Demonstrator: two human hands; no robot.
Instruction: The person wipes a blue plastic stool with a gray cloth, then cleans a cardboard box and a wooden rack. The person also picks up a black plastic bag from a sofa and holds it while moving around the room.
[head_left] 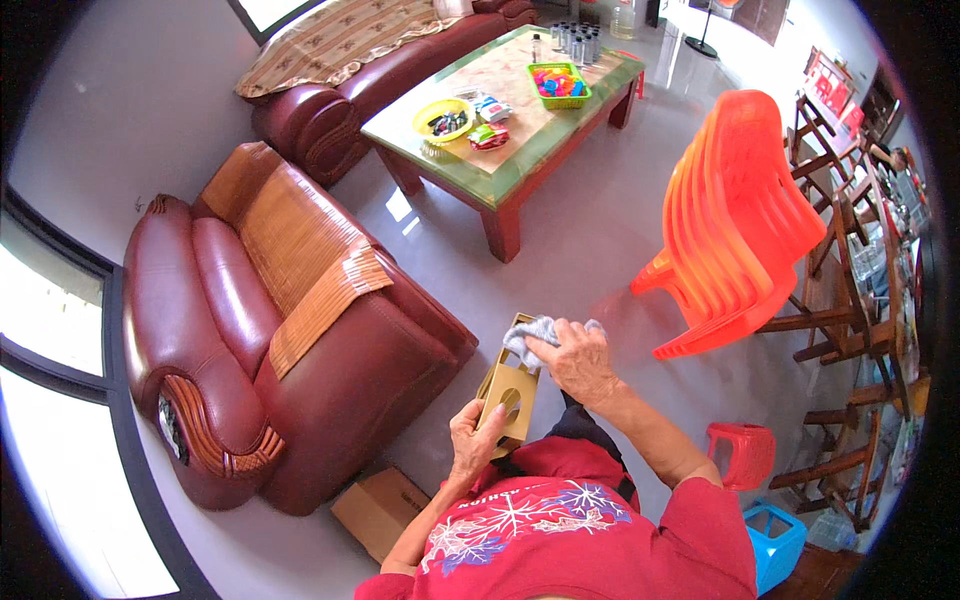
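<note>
Right hand (578, 358) presses a grey cloth (532, 334) closed-fingered onto the top of a tan box (508, 392); left hand (473, 436) grips the box's lower edge. Beside the left hand, a maroon armchair (290, 340); beyond the right, stacked orange chairs (735, 215).

left hand (472, 437) grips tan box (508, 395) | right hand (577, 357) presses grey cloth (532, 335) on top

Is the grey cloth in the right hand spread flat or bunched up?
Bunched up: the grey cloth is crumpled under the right hand, pressed on the tan box top.
</note>
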